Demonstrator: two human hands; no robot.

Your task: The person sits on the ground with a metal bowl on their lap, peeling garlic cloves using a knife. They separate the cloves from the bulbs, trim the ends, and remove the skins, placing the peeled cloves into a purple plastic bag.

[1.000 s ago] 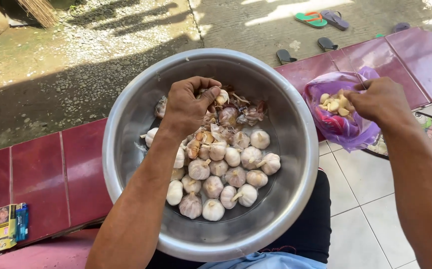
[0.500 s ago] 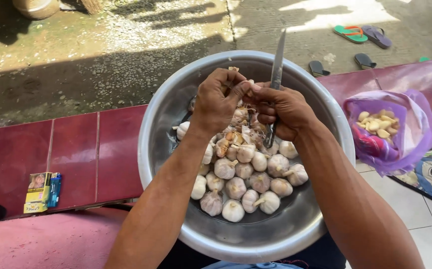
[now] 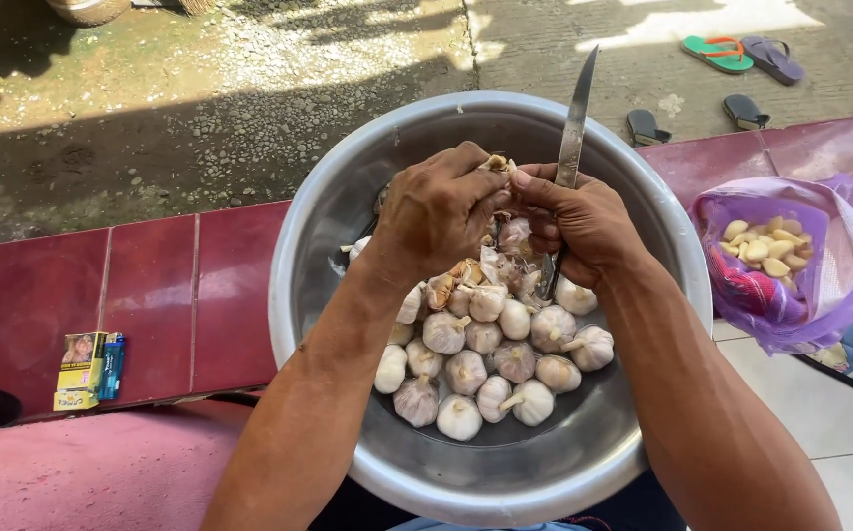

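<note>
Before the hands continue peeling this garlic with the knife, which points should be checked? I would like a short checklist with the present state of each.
1. Knife held firmly in the right hand: ok, fingers are closed around it.
2. Blade pointing away from the body: ok, the tip points up and away.
3. Garlic piece secured by the left hand: ok, pinched at the fingertips; the right thumb touches it too.
4. Left fingers out of the blade edge: cannot tell, the edge side is hidden behind the right hand.
5. Steel bowl steady: cannot tell, its support is hidden.
6. Purple bag open for peeled cloves: ok, open beside the bowl.
</note>
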